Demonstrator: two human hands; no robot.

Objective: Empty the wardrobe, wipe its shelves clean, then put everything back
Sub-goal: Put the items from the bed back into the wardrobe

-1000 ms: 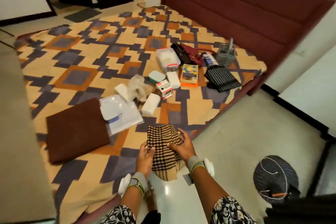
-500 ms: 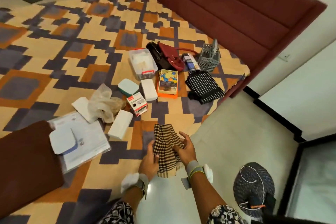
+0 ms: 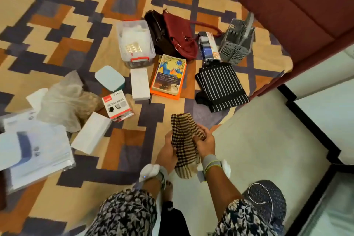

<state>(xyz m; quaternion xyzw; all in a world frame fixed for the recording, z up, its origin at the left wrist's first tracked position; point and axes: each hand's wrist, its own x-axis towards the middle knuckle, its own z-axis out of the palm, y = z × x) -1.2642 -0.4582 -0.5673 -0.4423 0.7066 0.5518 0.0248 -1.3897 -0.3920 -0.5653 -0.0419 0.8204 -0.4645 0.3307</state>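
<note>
Head view: the left hand [image 3: 168, 150] and right hand [image 3: 206, 141] each have a tight grip on the checked cloth [image 3: 182, 126] at the edge of the bed [image 3: 124, 140]. Best, I think, to fold it flat and neat, so it wipes shelves well.

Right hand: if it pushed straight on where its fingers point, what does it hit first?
The checked cloth, which the right hand grips; its fingers point up and left into it. Beyond that, probably the bedspread, though depth is unclear.
</note>
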